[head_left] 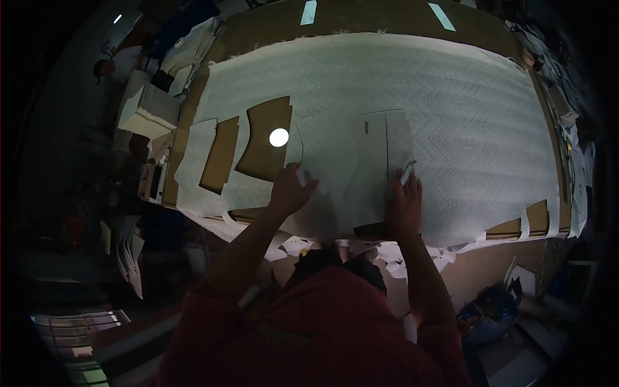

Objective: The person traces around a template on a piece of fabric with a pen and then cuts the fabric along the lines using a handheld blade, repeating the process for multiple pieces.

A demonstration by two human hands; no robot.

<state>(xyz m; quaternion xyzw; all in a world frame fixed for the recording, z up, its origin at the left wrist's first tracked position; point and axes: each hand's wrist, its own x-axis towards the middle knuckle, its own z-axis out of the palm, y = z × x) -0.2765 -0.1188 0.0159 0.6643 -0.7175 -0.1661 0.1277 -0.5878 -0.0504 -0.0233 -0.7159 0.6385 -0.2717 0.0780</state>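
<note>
A wide sheet of white fabric (pixel 464 129) with a zigzag pattern covers most of the brown table (pixel 361 20). My left hand (pixel 291 191) lies on it, thumb and fingers spread, beside the curved edge of a pale flat pattern piece (pixel 335 151). My right hand (pixel 405 205) is closed round a slim silvery knife-like tool (pixel 407 171), its tip pointing away from me. The tool is close to a long straight line running across the pale material. Left of my left hand, a curved cut-out (pixel 261 158) in the fabric bares the brown surface.
A bright white round spot (pixel 278 137) shows over the curved cut-out. Stacked white sheets (pixel 151 111) stand at the table's left side, near another person (pixel 122 64). White scraps (pixel 393 255) lie below the front edge; a blue bag (pixel 488 316) is on the lower right.
</note>
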